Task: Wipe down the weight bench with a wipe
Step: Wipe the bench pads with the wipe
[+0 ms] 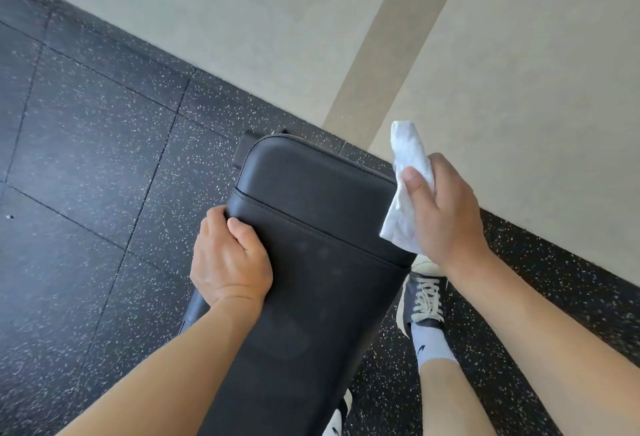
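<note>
One wipe (405, 189) — pinched in right hand (446, 213) — beside bench (311, 245) edge.

Black padded weight bench (311, 262) on a speckled floor, running from the lower middle up toward the wall, rounded far end, one stitched seam across the pad. White wipe (407, 189), crumpled and folded, held up in the air just beside the bench's right edge near that seam, one corner sticking upward.
</note>
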Motion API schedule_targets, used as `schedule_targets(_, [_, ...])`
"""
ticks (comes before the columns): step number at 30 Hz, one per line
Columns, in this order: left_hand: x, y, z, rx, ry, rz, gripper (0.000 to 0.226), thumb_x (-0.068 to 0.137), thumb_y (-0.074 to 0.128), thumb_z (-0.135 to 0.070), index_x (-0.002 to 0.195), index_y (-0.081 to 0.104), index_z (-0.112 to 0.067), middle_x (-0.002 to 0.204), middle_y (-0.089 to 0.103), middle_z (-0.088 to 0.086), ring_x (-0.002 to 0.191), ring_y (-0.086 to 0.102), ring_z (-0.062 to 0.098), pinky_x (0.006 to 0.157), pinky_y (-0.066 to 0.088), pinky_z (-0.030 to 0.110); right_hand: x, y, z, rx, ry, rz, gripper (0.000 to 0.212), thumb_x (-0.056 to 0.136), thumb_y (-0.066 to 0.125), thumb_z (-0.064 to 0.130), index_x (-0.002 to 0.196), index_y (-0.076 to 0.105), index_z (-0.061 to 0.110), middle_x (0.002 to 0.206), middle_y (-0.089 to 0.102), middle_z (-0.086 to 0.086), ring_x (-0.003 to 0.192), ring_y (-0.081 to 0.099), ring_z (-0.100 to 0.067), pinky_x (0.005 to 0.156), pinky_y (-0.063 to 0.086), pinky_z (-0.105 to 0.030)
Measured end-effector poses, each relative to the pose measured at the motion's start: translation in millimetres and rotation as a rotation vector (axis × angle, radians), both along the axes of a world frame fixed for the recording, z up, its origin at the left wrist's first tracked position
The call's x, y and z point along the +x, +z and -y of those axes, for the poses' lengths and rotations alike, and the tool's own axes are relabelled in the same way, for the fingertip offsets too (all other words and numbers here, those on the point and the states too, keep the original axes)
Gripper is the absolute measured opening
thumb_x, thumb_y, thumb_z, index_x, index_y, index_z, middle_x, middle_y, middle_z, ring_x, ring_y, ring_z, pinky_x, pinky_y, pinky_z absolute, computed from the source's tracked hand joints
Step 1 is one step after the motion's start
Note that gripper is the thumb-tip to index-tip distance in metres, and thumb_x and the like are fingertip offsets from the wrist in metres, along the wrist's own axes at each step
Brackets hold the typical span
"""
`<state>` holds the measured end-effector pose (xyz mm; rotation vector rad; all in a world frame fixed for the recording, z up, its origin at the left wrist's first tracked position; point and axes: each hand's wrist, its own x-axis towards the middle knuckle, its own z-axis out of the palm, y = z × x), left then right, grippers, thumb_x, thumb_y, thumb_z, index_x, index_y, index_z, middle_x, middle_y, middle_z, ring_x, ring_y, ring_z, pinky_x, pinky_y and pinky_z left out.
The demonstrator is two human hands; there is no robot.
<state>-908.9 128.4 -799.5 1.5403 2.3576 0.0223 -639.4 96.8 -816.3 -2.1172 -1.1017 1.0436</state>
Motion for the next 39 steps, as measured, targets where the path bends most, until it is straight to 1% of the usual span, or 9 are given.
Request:
schedule_targets(3, [-3,-1,1,0.011,-0.010,0.011,0.055,0.092,0.014,-0.046,0.117,0.053,-0.017,0.114,0.065,0.006,0.098,0.058,0.036,0.075,0.032,0.040,-12,-2,-5,0.063,-0.147,0.054,0.034,0.097,0.048,0.044,0.074,0.039,0.021,0.067,0.045,0.007,0.060,0.042,-0.008,0.056,0.034,-0.029])
schedule_targets(6, [-4,-3,1,-0.002,-0.014,0.013,0.056,0.092,0.013,-0.046,0.121,0.053,-0.019,0.116,0.065,0.003,0.099,0.058,0.033,0.076,0.031,0.039,-13,-10,-9,-0.010,-0.243,0.026,0.038,0.094,0.049,0.046,0.069,0.040,0.019,0.063,0.047,0.008,0.059,0.043,-0.013,0.055,0.035,-0.031])
schedule_targets(10, [-6,-6,3,0.002,-0.027,0.013,0.050,0.096,0.016,-0.043,0.121,0.053,-0.020,0.118,0.066,0.002,0.100,0.059,0.034,0.077,0.032,0.040,-12,-19,-19,-0.043,-0.589,-0.368,0.036,0.087,0.058,0.040,0.063,0.040,0.020,0.063,0.041,0.012,0.061,0.042,-0.012,0.062,0.037,-0.028])
schedule_targets(15, [-7,-5,2,-0.018,-0.015,0.013,0.040,0.105,0.023,-0.035,0.126,0.052,-0.017,0.119,0.068,0.010,0.102,0.060,0.042,0.079,0.035,0.042,-34,-8,14,0.087,-0.683,-0.211,0.029,0.094,0.057,0.044,0.076,0.048,0.024,0.066,0.050,0.017,0.064,0.046,-0.007,0.061,0.039,-0.024])
schedule_targets(19, [-7,-6,2,0.020,-0.047,0.010,0.051,0.096,0.015,-0.042,0.122,0.051,-0.018,0.114,0.068,0.011,0.100,0.059,0.042,0.077,0.037,0.043,-69,3,62,0.194,-0.708,-0.168,0.008,0.104,0.052,0.045,0.104,0.051,0.037,0.096,0.063,0.015,0.090,0.062,-0.008,0.076,0.047,-0.020])
schedule_targets(24, [-7,-6,1,-0.008,-0.023,0.008,0.051,0.095,0.015,-0.042,0.121,0.052,-0.019,0.115,0.067,0.006,0.101,0.059,0.037,0.077,0.033,0.040,-59,3,42,0.155,-0.496,0.142,0.017,0.103,0.052,0.033,0.103,0.046,0.017,0.099,0.052,0.002,0.081,0.047,-0.014,0.070,0.035,-0.025])
schedule_targets(29, [-5,-5,1,-0.002,-0.024,0.013,0.058,0.092,0.012,-0.046,0.122,0.053,-0.019,0.118,0.066,0.003,0.101,0.059,0.033,0.077,0.033,0.039,-47,20,-26,0.168,0.010,0.482,0.020,0.091,0.056,0.027,0.088,0.050,0.009,0.094,0.052,-0.010,0.078,0.049,-0.030,0.060,0.029,-0.034])
schedule_targets(35, [-5,-5,3,0.024,-0.005,0.033,0.056,0.091,0.010,-0.047,0.116,0.052,-0.019,0.111,0.064,0.001,0.088,0.049,0.025,0.075,0.031,0.039,-118,19,-138,0.247,0.495,0.490,0.020,0.099,0.052,0.031,0.105,0.059,0.013,0.111,0.057,-0.007,0.095,0.060,-0.030,0.066,0.031,-0.037])
schedule_targets(39, [-5,-5,2,0.033,-0.002,0.033,0.054,0.091,0.010,-0.048,0.111,0.052,-0.019,0.108,0.064,0.000,0.086,0.049,0.024,0.075,0.032,0.039,-160,9,-179,0.218,0.685,0.488,0.016,0.097,0.052,0.022,0.109,0.062,0.016,0.112,0.056,-0.004,0.097,0.060,-0.028,0.068,0.033,-0.036])
